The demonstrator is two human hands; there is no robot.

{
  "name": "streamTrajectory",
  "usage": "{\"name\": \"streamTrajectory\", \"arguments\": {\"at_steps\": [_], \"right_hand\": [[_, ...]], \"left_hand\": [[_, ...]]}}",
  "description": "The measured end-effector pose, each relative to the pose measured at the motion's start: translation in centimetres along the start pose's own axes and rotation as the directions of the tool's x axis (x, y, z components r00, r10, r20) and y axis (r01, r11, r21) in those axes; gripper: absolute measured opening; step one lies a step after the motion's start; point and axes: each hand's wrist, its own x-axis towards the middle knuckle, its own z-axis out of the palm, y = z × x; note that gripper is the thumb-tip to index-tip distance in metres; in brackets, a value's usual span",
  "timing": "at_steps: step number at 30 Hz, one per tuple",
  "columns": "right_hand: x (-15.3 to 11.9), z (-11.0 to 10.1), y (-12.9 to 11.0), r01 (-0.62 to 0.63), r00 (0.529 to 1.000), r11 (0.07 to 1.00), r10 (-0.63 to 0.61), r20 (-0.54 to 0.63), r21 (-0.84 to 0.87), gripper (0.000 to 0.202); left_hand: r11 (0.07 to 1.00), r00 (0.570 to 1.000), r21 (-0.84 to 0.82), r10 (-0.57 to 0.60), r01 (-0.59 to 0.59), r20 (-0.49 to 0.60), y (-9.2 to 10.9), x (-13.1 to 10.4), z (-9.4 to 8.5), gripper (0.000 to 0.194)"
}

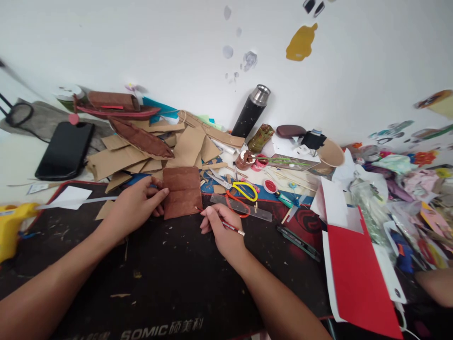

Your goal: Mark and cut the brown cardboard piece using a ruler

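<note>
A white wall [170,47] rises beyond both hands, a dark mat [184,274] beneath. Cardboard scraps [118,158] lie past the left hand [134,203], which grips the left edge of a brown panel [182,200] between the hands. Scissors [229,187] lie just beyond the right hand [224,231], curled around a slim red tool [230,227].

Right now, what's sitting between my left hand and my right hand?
In the head view, the creased brown panel lies between your left hand and right hand, with the front end of your slim red tool reaching toward it.
</note>
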Motion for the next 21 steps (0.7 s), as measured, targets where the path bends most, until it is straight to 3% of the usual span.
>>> {"name": "streamTrajectory", "arguments": {"at_steps": [21], "right_hand": [[-0.22,0.37,0.53,0.027,0.999,0.996,-0.025,0.021,-0.081,0.033]], "left_hand": [[1.0,1.0,0.026,-0.009,0.01,-0.007,0.09,-0.02,-0.01,0.042]]}}
